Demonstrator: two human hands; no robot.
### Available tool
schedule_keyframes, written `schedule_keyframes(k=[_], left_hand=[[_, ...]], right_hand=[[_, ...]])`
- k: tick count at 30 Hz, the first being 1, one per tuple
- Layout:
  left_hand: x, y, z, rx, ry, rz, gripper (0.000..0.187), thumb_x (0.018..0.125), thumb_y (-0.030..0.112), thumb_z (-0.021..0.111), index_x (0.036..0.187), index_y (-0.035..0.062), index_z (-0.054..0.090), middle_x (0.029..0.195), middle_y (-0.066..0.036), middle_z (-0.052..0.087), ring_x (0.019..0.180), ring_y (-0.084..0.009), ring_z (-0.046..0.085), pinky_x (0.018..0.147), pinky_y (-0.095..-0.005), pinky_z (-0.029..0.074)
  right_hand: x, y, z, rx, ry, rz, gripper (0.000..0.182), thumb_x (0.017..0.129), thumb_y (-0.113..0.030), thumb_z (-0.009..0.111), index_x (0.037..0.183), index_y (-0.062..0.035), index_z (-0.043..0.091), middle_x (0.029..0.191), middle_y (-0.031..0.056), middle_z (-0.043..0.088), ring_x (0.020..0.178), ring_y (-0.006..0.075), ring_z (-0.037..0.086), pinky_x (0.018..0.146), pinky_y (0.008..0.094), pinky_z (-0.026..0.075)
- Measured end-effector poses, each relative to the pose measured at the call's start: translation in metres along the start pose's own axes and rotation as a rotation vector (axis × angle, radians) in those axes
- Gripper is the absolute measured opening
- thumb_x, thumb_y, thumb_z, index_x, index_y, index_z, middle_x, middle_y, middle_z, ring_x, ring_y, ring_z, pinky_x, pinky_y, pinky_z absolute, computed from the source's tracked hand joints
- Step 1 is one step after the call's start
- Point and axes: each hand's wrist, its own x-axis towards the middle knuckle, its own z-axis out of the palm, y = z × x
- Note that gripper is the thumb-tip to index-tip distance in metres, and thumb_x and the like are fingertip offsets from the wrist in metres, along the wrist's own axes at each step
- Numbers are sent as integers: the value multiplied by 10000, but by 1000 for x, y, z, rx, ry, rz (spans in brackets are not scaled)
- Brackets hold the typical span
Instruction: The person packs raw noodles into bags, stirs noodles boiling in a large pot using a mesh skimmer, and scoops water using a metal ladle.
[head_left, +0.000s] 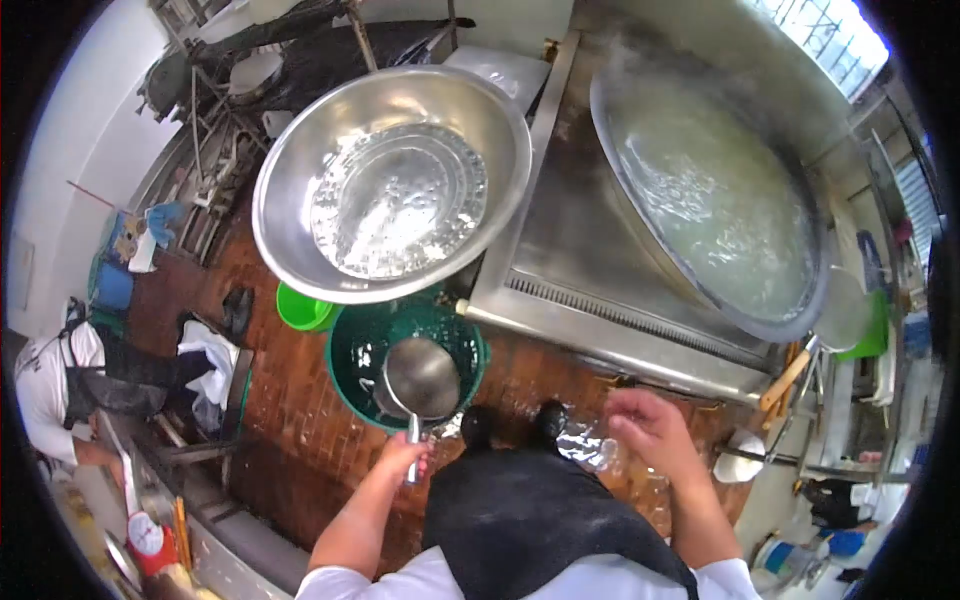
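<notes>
My left hand [402, 457] is wrapped round the short handle of a round metal dipper [422, 376]. The bowl of the dipper hangs over a dark green tub [345, 372] that has water in it. Nothing is held by my right hand [648, 428], which is raised in front of the stove with loosely bent fingers. Above the tub, a wide steel basin [285, 205] holds a shallow layer of clear liquid. To the right, a very large pot [690, 285] full of cloudy, steaming liquid is set into the steel stove [560, 225].
A bright green bucket [300, 308] stands beside the tub on the wet tiled floor [300, 410]. At the left, another person [80, 385] works at a counter near a red scale [148, 540]. A wooden-handled tool [785, 378] leans by the stove, near a white container [740, 456].
</notes>
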Motion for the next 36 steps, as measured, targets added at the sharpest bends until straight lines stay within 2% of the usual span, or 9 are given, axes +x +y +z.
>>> schedule_keyframes(k=[6,9,13,14,16,18,21,24,36], left_hand=[[146,-24,-67,220,380,-5,286,745,84,635,944,-5,450,683,-154,588,450,-215,572,312,-351,426],[213,-47,-98,481,404,122,343,744,159,643,989,-22,485,739,-191,622,573,-288,632,469,-404,499],[312,-84,-100,1201,443,231,367,750,223,640,1000,-20,528,728,-176,636,704,-335,652,655,-409,517],[317,-85,-89,973,528,98,358,752,235,639,979,-26,548,719,-171,638,730,-342,653,693,-402,514],[302,-55,-71,729,102,53,194,745,200,650,793,16,610,637,-130,601,595,-295,620,551,-409,495],[271,-26,-46,104,-54,-262,135,745,170,646,696,48,613,581,-103,564,517,-262,582,477,-405,471],[205,-23,-36,26,-82,-50,70,749,83,613,785,67,555,540,-71,508,433,-197,513,382,-348,425],[138,-33,-44,-230,-190,-66,254,749,26,608,963,40,473,606,-81,540,420,-170,508,365,-309,445],[-72,53,-23,21,-586,32,326,754,43,659,1007,60,456,658,-25,518,469,-121,505,436,-255,418]], right_hand=[[-28,2,15,-231,84,220,292,808,-132,653,1065,-4,599,952,76,636,888,129,588,789,260,470],[-38,16,25,-161,135,338,278,815,-136,652,1056,-7,601,946,65,638,859,127,596,771,260,480],[-40,34,42,-117,85,404,316,831,-169,644,1094,-2,586,969,75,646,872,131,604,779,264,485],[-38,38,46,-125,86,406,327,832,-174,644,1104,-2,583,980,82,646,883,136,606,786,269,487],[-37,46,51,-147,74,411,350,834,-186,644,1124,-2,577,1001,96,646,905,147,609,799,281,490],[-30,26,57,-214,33,449,376,832,-207,643,1138,-2,571,1011,114,648,925,156,616,815,286,490],[-20,36,55,-238,-2,357,379,827,-230,646,1129,-11,577,978,114,655,899,154,624,802,281,492],[-12,37,57,-298,-5,290,378,818,-270,649,1117,-46,591,927,101,664,841,156,634,760,278,499],[23,27,89,-275,-278,86,395,828,-325,617,1108,-47,592,987,126,651,918,223,622,813,315,478]])
